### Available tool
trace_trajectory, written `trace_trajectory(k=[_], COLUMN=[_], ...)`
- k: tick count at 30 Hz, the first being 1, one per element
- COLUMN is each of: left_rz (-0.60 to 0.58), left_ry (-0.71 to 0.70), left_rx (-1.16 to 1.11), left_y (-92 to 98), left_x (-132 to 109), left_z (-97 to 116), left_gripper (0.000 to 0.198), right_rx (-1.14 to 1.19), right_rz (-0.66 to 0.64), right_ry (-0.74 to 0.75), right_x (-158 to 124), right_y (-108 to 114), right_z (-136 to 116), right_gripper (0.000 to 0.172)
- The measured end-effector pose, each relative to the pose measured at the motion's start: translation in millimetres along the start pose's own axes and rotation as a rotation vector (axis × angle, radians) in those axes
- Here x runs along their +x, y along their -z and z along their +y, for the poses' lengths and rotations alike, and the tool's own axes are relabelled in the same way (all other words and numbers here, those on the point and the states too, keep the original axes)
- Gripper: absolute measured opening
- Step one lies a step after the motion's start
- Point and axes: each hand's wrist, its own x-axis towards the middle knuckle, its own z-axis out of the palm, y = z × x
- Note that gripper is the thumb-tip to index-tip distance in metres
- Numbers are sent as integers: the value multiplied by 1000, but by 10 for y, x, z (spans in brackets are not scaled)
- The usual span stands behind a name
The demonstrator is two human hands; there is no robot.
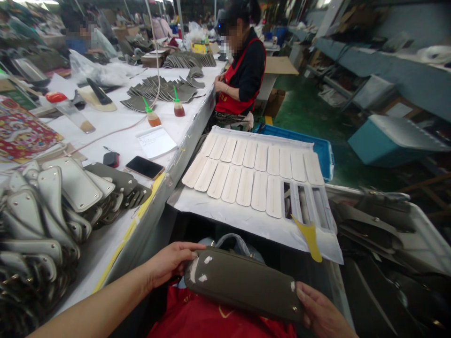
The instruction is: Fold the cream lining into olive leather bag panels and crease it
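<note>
Olive-grey leather piece (243, 284), oblong with rounded corners and small white patches near both ends, lies low over red apron (197, 319); left hand (169, 264) closed on its left end; right hand (319, 314) clasps its right end; cream strips (246, 185) on white sheet (229, 218) beyond.

Left hand (169, 263): palm down, fingers curled in a grasp.
Right hand (322, 312): thumb pressed down above the fingers, which are hidden.
Left forearm (105, 305): bare, extended behind the fingers.

Cream strips (245, 187): 17 (10 top, 7 btm). Open slots (303, 204): 3. Glue btls (154, 118): 2. Phone (144, 167): 1. Olive panel (243, 281): 1.
</note>
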Motion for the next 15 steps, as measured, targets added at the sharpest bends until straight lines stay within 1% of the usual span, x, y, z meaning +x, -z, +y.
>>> trace_trajectory(k=[7,10,12,15], left_rz=[61,97,107,120], left_ry=[-27,-57,-94,-168], left_rx=[174,183,181,213], left_y=[-125,-175,-201,-217], left_x=[10,21,17,-15], left_z=[51,39,37,37], left_gripper=[44,43,40,37], right_rx=[29,31,3,-58], right_rz=[14,-10,-4,41], right_ry=[-17,-13,-9,12], right_x=[-6,5,12,7], right_y=[-27,-6,13,12], right_z=[-26,-16,-9,-24], right_gripper=[38,37,35,36])
